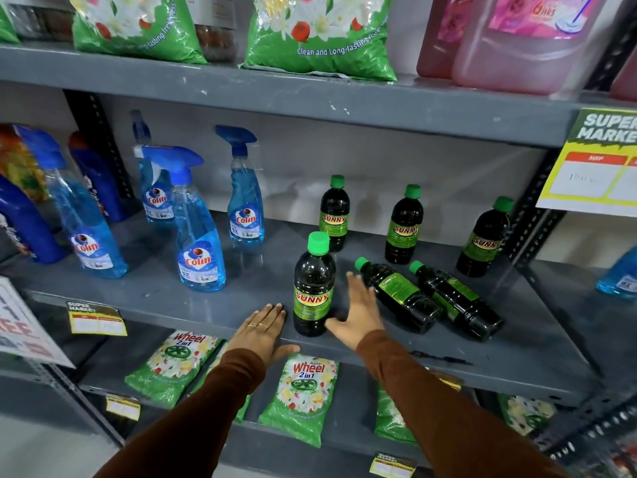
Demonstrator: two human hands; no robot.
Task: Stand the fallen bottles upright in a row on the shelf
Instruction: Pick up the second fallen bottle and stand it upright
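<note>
Right hand (pixel 358 313) splayed, seemingly off bottle (pixel 313 288)

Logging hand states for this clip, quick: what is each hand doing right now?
Left hand: open, flat on the shelf edge, holding nothing.
Right hand: open, fingers spread, between the upright front bottle and a fallen bottle, holding nothing.

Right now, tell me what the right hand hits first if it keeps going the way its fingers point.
Most likely the nearer fallen bottle: the right hand is open, fingers aimed up-shelf beside its green cap. Depth is unclear, so it might slip just past the cap's left.
</note>
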